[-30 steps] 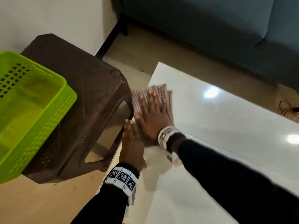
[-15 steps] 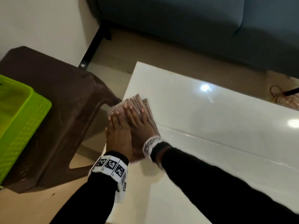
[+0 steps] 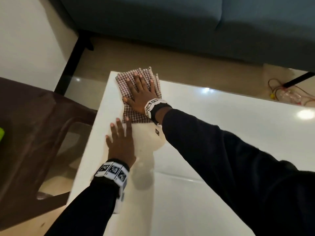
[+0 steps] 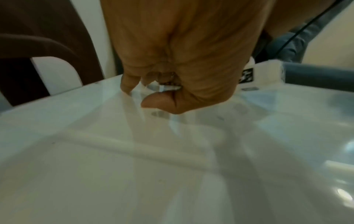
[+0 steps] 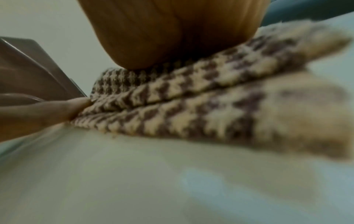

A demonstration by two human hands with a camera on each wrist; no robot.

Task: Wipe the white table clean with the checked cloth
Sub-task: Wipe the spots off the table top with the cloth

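Note:
The folded brown-and-white checked cloth (image 3: 127, 86) lies at the far left corner of the glossy white table (image 3: 221, 126). My right hand (image 3: 141, 92) presses flat on it with fingers spread. My left hand (image 3: 120, 140) rests flat on the bare table just behind the cloth, fingers straight, near the left edge. In the right wrist view the palm (image 5: 172, 30) sits on the blurred cloth (image 5: 191, 97). In the left wrist view the left hand (image 4: 172, 60) touches the table (image 4: 153, 166).
A dark brown plastic stool (image 3: 30, 133) stands against the table's left side, with a sliver of green basket (image 3: 1, 135) at the frame edge. A blue-grey sofa (image 3: 187, 23) runs along the far side. Cables (image 3: 279, 92) lie on the floor at the far right.
My right hand has pushed the cloth forward to the table's far left corner. The left hand has come off the cloth's side and now lies behind it on bare table.

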